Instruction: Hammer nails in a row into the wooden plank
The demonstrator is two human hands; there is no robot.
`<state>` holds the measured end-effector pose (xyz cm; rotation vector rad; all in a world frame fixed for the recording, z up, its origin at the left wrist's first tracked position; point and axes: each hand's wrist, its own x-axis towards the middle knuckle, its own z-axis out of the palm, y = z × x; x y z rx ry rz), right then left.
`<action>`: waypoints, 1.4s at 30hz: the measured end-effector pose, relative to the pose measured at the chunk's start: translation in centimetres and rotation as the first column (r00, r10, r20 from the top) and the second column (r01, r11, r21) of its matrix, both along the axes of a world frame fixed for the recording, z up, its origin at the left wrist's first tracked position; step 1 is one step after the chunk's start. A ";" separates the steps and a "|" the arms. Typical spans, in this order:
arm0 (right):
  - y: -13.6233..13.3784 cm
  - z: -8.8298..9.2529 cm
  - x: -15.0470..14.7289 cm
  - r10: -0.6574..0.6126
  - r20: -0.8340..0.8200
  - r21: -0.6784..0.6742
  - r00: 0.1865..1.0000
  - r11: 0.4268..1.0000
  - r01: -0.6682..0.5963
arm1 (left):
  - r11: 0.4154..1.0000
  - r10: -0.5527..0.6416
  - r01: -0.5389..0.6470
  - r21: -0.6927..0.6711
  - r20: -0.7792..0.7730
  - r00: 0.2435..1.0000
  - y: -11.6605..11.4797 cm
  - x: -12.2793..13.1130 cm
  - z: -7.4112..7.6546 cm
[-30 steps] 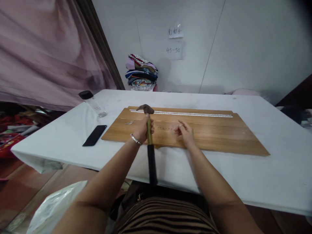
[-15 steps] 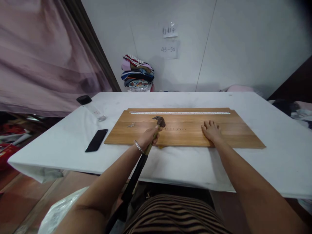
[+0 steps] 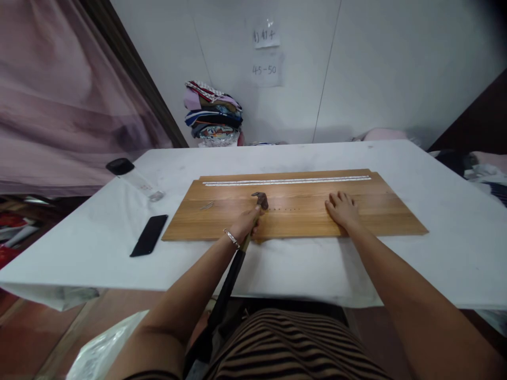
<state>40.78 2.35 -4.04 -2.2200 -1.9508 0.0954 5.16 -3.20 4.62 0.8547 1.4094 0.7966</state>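
My left hand (image 3: 246,221) is closed round a claw hammer (image 3: 260,201), gripping it close below the metal head; its long black handle slants back under my forearm. The hammer head is over a wooden board (image 3: 380,214), at the left end of a row of small dark dots, perhaps nail heads (image 3: 285,209). Whether the head touches the board I cannot tell. My right hand (image 3: 343,210) lies on the board right of that row, fingers spread and holding nothing. Several loose nails (image 3: 206,206) lie on the board's left part.
Two pale printed strips (image 3: 287,181) run along the board's far side. Left of it, a black phone (image 3: 149,235) and a clear bottle with a black lid (image 3: 137,179) lie on the white-covered table (image 3: 95,232). Folded clothes (image 3: 214,113) are stacked by the wall.
The view has tilted and shifted slightly. Against the board, the hammer in my left hand has moved a little right and nearer the dots. My right hand stays in place.
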 end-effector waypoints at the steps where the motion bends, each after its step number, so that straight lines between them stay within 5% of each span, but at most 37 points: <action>1: -0.1 0.1 0.0 0.001 -0.002 0.000 1.000 1.000 -0.001 | 1.000 0.001 -0.001 -0.005 -0.007 1.000 0.0 0.0 0.0; 42: -0.4 0.3 0.3 -0.017 -0.039 0.039 0.999 0.999 0.019 | 1.000 -0.011 0.010 0.012 0.035 0.999 0.3 -0.5 -0.2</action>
